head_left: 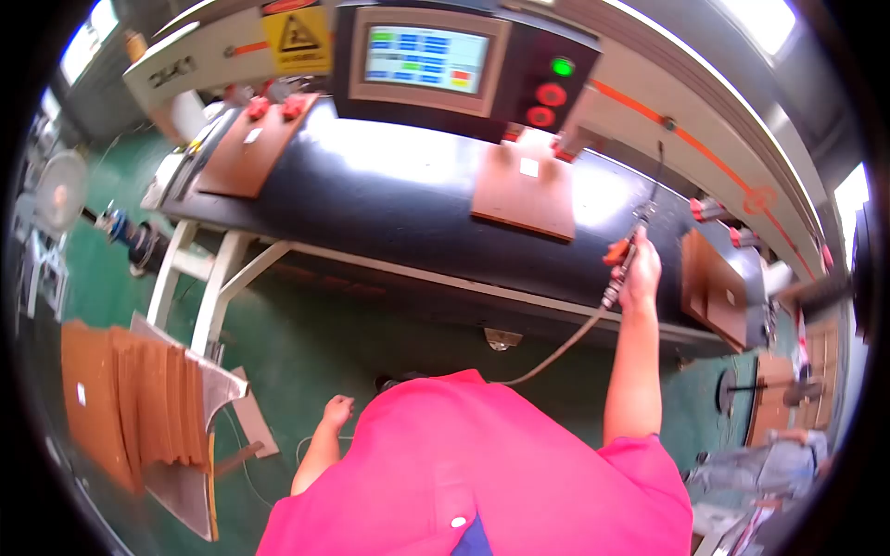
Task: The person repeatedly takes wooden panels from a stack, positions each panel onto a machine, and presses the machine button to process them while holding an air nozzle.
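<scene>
My right hand is wrapped round an air blow gun with an orange part and a long thin nozzle pointing up and away. A pale hose runs from its lower end back toward my body. The blow gun is over the right part of the black machine table, between two brown wood-grain panels: the middle panel and the right-hand panel. Low at my left side hangs my left hand, its fingers curled in with nothing visible in them.
Above the table spans a machine beam with a touchscreen and lit buttons. Another panel lies at the table's left end. A stack of brown panels stands lower left. A fan is far left; a person is lower right.
</scene>
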{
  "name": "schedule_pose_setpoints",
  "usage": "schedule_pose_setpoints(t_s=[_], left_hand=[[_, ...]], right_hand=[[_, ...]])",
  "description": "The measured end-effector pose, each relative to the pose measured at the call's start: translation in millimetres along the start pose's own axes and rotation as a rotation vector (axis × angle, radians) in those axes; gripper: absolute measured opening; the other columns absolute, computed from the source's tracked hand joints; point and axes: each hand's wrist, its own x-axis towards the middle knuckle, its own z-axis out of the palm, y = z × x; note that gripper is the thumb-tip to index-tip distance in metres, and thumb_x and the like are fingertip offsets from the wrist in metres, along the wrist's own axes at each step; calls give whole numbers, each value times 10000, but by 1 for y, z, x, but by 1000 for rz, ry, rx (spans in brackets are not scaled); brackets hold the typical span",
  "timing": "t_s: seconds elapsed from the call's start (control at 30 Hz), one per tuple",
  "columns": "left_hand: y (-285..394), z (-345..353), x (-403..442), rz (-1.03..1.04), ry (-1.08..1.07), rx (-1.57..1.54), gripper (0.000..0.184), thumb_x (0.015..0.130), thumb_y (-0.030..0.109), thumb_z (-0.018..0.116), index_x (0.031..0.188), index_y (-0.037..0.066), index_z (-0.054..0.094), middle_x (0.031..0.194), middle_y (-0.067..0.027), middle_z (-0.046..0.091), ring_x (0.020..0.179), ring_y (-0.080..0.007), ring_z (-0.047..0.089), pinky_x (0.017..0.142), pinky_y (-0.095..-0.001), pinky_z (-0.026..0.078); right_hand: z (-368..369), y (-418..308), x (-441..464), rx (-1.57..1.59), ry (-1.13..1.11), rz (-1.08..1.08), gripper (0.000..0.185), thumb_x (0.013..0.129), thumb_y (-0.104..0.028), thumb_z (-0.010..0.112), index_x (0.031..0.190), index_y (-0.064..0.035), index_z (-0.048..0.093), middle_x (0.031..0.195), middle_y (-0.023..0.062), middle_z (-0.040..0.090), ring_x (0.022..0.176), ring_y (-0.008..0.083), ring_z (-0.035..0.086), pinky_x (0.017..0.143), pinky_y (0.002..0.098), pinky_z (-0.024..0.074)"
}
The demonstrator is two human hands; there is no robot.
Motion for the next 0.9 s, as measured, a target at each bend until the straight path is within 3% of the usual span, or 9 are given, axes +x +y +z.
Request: schedule_pose_setpoints(t_s=[0.13, 0.2, 0.23, 0.3, 0.4, 0.5, 0.67, 0.8, 0.9], left_hand=[[-17, 5, 22, 32, 10, 43, 303, 891, 312, 660, 977, 23, 683, 923, -131, 701, 821, -206, 662, 726, -378, 547], [-16, 9, 33, 63, 50, 109, 347, 880, 342, 655, 1010, 23, 694, 973, -160, 715, 893, -255, 679, 806, -402, 539], [-13, 12, 34, 90, 74, 132, 364, 877, 352, 651, 1027, 24, 697, 1004, -173, 720, 943, -282, 684, 848, -411, 531], [12, 12, 14, 55, 66, 90, 364, 873, 340, 651, 1051, 26, 698, 1055, -185, 717, 1033, -310, 674, 897, -408, 516], [25, 14, -3, 99, 96, 111, 287, 912, 295, 632, 1007, 26, 663, 891, -73, 683, 774, -181, 637, 729, -353, 525], [30, 11, -16, 42, 72, 144, 365, 879, 339, 646, 1075, 35, 694, 1087, -179, 711, 1052, -307, 667, 911, -411, 512], [8, 6, -12, -5, 55, 169, 375, 881, 350, 651, 1093, 43, 690, 1105, -177, 706, 1066, -310, 661, 918, -414, 509], [3, 1, -14, -33, 49, 152, 374, 886, 356, 647, 1094, 48, 691, 1125, -181, 701, 1082, -311, 657, 925, -415, 507], [-2, 2, -5, 41, 75, 189, 311, 899, 304, 653, 1038, 26, 664, 905, -78, 695, 761, -181, 640, 732, -359, 529]], right_hand=[[28, 5, -27, 202, -177, 192, 359, 1048, -414, 480, 1012, -68, 567, 810, 115, 672, 617, 193, 628, 424, 248, 397], [37, 22, -42, 282, -404, 343, 485, 1055, -454, 426, 965, -25, 632, 822, 126, 680, 558, 175, 577, 421, 251, 393], [48, 29, -55, 318, -416, 407, 526, 1058, -463, 408, 970, -1, 643, 834, 139, 684, 544, 184, 568, 418, 250, 390], [58, 52, -71, 339, -482, 484, 552, 1059, -486, 394, 987, 6, 636, 907, 160, 698, 673, 217, 639, 438, 254, 416], [85, 58, -106, 295, -503, 580, 542, 1059, -484, 397, 1016, 6, 626, 1015, 189, 706, 852, 264, 690, 461, 265, 440], [86, 75, -109, 283, -624, 567, 464, 1060, -461, 416, 1013, -31, 586, 961, 173, 694, 845, 277, 697, 464, 270, 446], [86, 69, -104, 270, -495, 471, 376, 1059, -438, 441, 1008, -81, 550, 846, 109, 632, 717, 226, 637, 456, 262, 426], [73, 59, -89, 256, -350, 456, 371, 1048, -444, 469, 980, -94, 568, 841, 85, 632, 729, 218, 633, 457, 255, 395], [57, 56, -71, 285, -297, 419, 373, 1049, -443, 468, 957, -97, 573, 830, 79, 639, 718, 216, 636, 453, 252, 390]])
